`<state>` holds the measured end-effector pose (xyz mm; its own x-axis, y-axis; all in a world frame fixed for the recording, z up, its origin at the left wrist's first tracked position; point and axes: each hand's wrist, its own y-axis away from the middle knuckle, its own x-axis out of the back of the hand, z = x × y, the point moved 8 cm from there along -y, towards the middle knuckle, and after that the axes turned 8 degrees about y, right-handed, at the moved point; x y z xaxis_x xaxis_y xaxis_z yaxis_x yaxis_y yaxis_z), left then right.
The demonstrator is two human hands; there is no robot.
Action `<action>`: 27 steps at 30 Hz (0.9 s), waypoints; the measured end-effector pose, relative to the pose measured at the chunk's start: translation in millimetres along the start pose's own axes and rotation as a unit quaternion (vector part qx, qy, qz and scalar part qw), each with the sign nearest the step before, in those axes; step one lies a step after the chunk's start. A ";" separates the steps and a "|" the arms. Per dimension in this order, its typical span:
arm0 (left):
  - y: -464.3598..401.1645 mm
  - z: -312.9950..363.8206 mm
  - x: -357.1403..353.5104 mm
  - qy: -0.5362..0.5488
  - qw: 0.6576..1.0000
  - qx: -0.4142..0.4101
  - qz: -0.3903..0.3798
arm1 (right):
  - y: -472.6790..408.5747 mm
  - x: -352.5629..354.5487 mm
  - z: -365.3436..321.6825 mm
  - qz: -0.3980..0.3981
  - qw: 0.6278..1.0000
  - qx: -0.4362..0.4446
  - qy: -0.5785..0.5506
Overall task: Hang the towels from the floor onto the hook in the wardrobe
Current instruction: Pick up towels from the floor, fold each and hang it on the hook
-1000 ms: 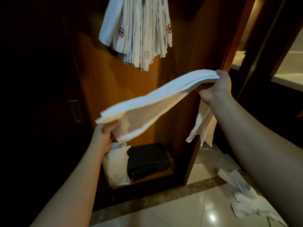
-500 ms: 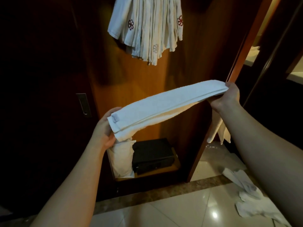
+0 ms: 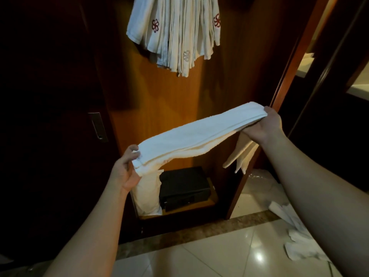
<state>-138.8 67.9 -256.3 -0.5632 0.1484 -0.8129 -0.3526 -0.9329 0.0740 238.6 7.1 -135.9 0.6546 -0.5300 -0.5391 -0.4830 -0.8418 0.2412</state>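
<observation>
- Held a folded white towel (image 3: 199, 134) in mid-air before the open wardrobe (image 3: 179, 100), stretched between both hands.
- Ran its long axis from lower left to upper right, the right end higher and nearer the wardrobe's door edge.
- Gripped the lower end with the left hand (image 3: 125, 168), fingers curled round the folded edge.
- Pinched the upper end with the right hand (image 3: 261, 124), loose corners dangling below it.
- Hung well above, a bunch of white towels with red flower marks (image 3: 175, 33).
- Lay on the tiled floor (image 3: 199, 256) at the right, more crumpled towels (image 3: 299, 242).
- Sat low in the wardrobe, a black box (image 3: 183, 186) beside a white bag (image 3: 147, 194).
</observation>
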 end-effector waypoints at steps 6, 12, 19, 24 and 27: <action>-1.8 -42.5 44.1 -0.063 0.986 0.061 0.141 | 12.3 -32.0 -7.4 -0.038 0.998 0.018 -0.041; -6.3 -99.9 52.1 -0.119 0.956 0.134 0.231 | 36.0 -85.7 -19.3 -0.104 0.991 0.074 0.039; -8.1 -86.6 -4.5 -0.221 0.933 0.019 0.285 | 61.2 -140.5 -38.1 -0.122 0.964 0.144 0.188; 12.1 -62.8 -144.8 -0.117 0.990 -0.071 -0.021 | 75.4 -176.5 -44.1 -0.115 0.942 0.171 0.263; 22.8 -59.2 -213.9 -0.175 0.972 -0.078 -0.136 | 86.2 -199.8 -48.9 -0.124 0.931 0.189 0.287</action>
<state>17.9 -4.5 -114.9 -0.6940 0.4742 -0.5417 -0.4223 -0.8776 -0.2270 94.6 35.4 32.1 0.9240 -0.3824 0.0060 -0.3741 -0.9069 -0.1937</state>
